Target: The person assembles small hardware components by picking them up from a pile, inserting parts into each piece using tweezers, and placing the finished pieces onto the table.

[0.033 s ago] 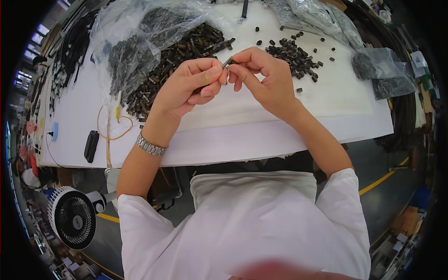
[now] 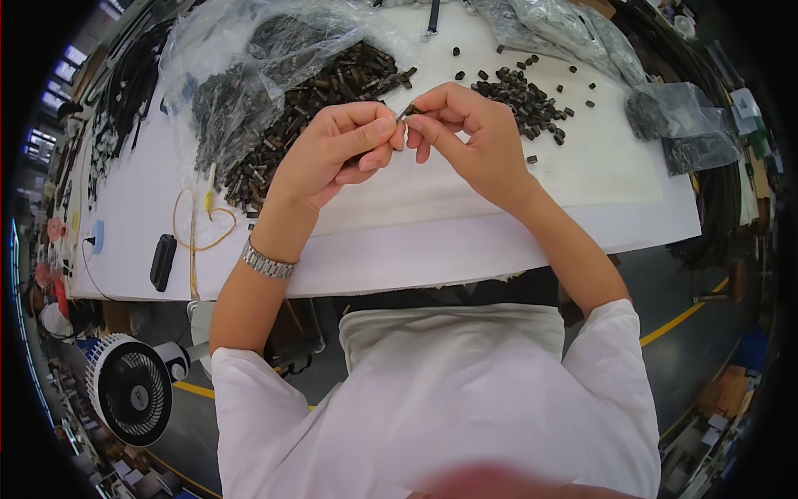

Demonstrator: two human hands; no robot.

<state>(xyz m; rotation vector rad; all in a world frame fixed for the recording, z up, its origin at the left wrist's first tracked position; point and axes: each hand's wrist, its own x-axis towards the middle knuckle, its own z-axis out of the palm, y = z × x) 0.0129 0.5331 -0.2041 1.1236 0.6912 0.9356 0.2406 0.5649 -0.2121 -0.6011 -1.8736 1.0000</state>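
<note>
My left hand (image 2: pixel 341 150) and my right hand (image 2: pixel 472 137) meet above the white table (image 2: pixel 465 224). Between their fingertips is a small dark metal piece (image 2: pixel 406 111) with a slim shiny edge. Both thumbs and forefingers pinch it, and its exact kind is too small to make out. Just beyond my left hand lies a large heap of short dark metal pieces (image 2: pixel 345 73), partly under clear plastic. Past my right hand many smaller, blocky dark pieces (image 2: pixel 519 96) are scattered on the table.
On the table's left stand a black oblong case (image 2: pixel 163 262) and a yellow-tipped tool (image 2: pixel 209 198) beside a looped cord. Clear plastic bags (image 2: pixel 682 125) lie at the right and back. A white fan (image 2: pixel 133 389) is below left. Dark straps (image 2: pixel 137 75) hang over the far left.
</note>
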